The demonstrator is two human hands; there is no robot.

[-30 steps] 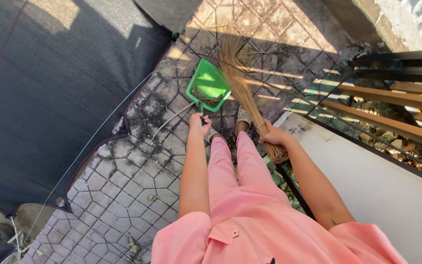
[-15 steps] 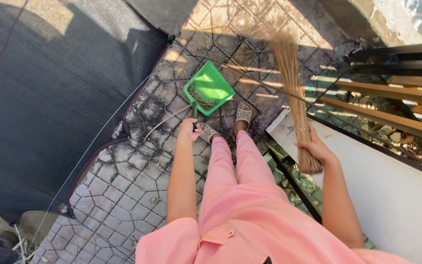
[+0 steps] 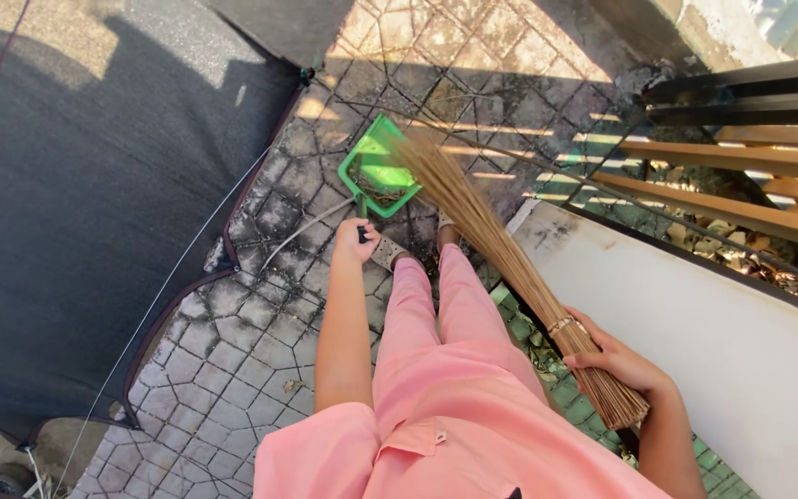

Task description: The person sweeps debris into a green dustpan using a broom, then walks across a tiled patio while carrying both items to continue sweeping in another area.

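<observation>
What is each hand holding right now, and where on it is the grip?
The left hand grips the green dustpan by the end of its dark handle. The right hand grips the stick broom near its bound end, beside the band.

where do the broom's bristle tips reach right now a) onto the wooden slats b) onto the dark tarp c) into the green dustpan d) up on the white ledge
c: the right hand grips the stick broom near its bound end, and its tips fan out over the green dustpan, whose handle the left hand holds.
</observation>
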